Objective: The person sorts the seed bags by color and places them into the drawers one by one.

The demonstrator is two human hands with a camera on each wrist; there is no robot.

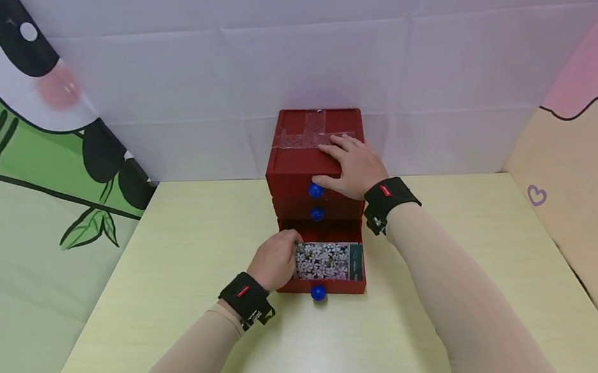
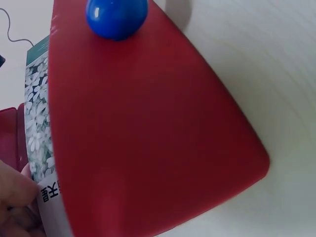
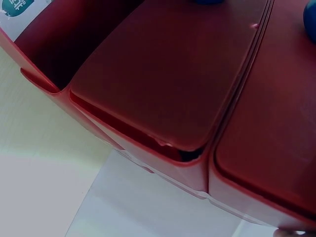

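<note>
A red drawer box [image 1: 308,178] with blue knobs stands at the back of the table. Its bottom drawer [image 1: 344,288] is pulled out, a blue knob [image 1: 318,292] on its front. Inside lies a flat packet [image 1: 323,260] printed with white flowers, a dark green band at its right end. My left hand [image 1: 274,259] grips the packet's left end; in the left wrist view its fingers [image 2: 17,190] are curled there beside the printed lettering. With fingers spread, my right hand [image 1: 356,168] rests on the box's top right, thumb near the upper knob [image 1: 316,190].
Clear tape [image 1: 313,130] crosses the box top. Behind the box hangs a pale cloth backdrop [image 1: 324,55], with cartoon-printed panels to the left and right. The pale wood table [image 1: 197,248] extends around the box. Both upper drawers are pushed in.
</note>
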